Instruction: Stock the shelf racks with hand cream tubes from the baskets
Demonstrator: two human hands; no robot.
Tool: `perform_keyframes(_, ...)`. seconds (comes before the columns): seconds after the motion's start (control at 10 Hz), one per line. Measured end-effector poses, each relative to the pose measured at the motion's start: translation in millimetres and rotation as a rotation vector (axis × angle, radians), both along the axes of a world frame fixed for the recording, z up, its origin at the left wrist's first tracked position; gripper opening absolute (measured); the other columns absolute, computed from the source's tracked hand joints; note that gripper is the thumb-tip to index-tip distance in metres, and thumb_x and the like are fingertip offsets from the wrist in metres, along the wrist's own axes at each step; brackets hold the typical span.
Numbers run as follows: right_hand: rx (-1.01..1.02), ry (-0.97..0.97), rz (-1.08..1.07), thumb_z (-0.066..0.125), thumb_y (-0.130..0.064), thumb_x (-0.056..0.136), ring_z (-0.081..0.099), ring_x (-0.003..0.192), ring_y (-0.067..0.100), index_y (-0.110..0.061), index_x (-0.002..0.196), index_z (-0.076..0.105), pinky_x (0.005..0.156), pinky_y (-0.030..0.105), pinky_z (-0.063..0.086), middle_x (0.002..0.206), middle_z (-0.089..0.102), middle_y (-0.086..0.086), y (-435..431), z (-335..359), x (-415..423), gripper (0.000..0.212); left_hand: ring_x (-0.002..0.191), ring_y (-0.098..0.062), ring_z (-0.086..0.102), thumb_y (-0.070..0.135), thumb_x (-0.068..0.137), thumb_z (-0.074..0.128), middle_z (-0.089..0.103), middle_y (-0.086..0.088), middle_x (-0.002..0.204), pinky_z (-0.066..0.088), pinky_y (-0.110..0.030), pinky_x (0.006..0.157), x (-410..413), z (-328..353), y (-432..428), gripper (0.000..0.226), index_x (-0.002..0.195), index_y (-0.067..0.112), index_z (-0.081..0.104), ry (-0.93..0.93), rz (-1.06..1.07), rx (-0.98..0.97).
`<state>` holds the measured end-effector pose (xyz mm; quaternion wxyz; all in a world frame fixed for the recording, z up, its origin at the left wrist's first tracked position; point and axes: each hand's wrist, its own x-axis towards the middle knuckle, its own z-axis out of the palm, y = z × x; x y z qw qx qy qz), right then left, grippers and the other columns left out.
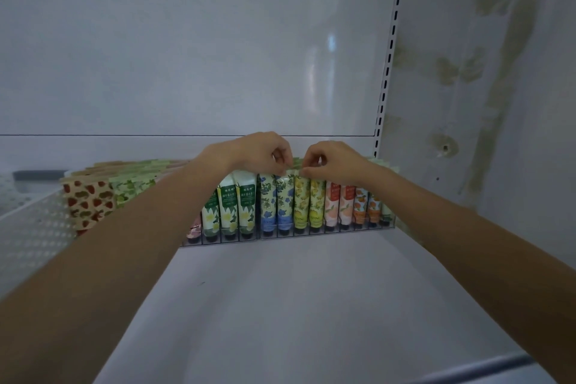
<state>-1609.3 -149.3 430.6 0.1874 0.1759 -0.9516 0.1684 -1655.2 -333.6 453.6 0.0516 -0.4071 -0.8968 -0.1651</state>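
The left hand point(265, 153) is pinching, with curled fingertips, the flat crimped top of a blue-flower tube point(285, 199). The right hand point(330, 162) is pinching the top of the lemon tube point(301, 199) just to its right in the same way. Both hands are reaching to the far edge of a white shelf point(280, 305), knuckles nearly touching.

Both tubes are standing in a clear divided rack point(280, 235) against the back panel. They are sitting mid-row, with white-and-green tubes point(229, 206) to the left and peach tubes point(332, 206) and orange tubes point(361, 206) to the right. More tubes with a strawberry print point(88, 199) are standing further left, beside a white perforated panel point(31, 227).

Each tube is standing upright, its long axis vertical, with the dark cap down in the rack slot and the crimped seam pointing up. The printed faces are turning toward the near side.

These tubes are probably light, with soft plastic walls that would dent under a squeeze and a glossy skin that could slip. The crimp looks flatter and stiffer, and it is the only part clear of the tightly packed neighbours. Holding there, thumb against fingers, looks like the sound choice for nudging a tube straight or seating it deeper.
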Motion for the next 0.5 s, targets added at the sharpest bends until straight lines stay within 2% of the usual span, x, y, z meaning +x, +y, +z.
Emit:
perform_keyframes(0.1, -0.059, 0.030, 0.003, 0.066, -0.032, 0.083, 0.048, 0.070, -0.003, -0.027, 0.084, 0.062, 0.057, 0.008, 0.036, 0.083, 0.056, -0.017, 2.2, 4.5, 2.1, 0.006, 0.059, 0.007, 0.052, 0.019, 0.081, 0.069, 0.059, 0.013, 0.083, 0.036, -0.003, 0.051, -1.0, 3.1, -9.1, 0.013, 0.090, 0.025, 0.060, -0.028, 0.016, -0.016)
perform_keyframes(0.3, -0.057, 0.003, 0.023, 0.065, -0.031, 0.083, 0.049, 0.072, -0.007, -0.030, 0.088, 0.062, 0.057, 0.001, 0.035, 0.083, 0.055, -0.022, -1.6, -0.3, 1.0, 0.006, 0.055, 0.017, 0.053, 0.011, 0.080, 0.069, 0.059, 0.012, 0.085, 0.038, -0.003, 0.055, -3.1, 2.2, -19.1, 0.016, 0.090, 0.021, 0.061, -0.060, 0.015, -0.057)
perform_keyframes(0.4, -0.055, 0.010, 0.017, 0.065, -0.031, 0.084, 0.049, 0.073, -0.007, -0.031, 0.088, 0.061, 0.057, 0.003, 0.035, 0.084, 0.055, -0.022, -5.5, -2.4, 1.0, 0.006, 0.055, 0.016, 0.054, 0.011, 0.081, 0.069, 0.059, 0.011, 0.088, 0.038, -0.005, 0.057, -3.9, 1.8, -18.0, 0.017, 0.093, 0.019, 0.061, -0.049, 0.022, -0.061)
perform_keyframes(0.5, -0.089, 0.017, 0.027, 0.064, -0.027, 0.085, 0.049, 0.072, -0.007, -0.029, 0.090, 0.063, 0.059, -0.001, 0.036, 0.086, 0.057, -0.020, -7.9, 1.0, 4.4, 0.005, 0.057, 0.013, 0.054, 0.014, 0.081, 0.068, 0.059, 0.013, 0.089, 0.035, -0.008, 0.057, -0.1, 2.8, -17.2, 0.016, 0.093, 0.022, 0.061, -0.039, 0.034, -0.070)
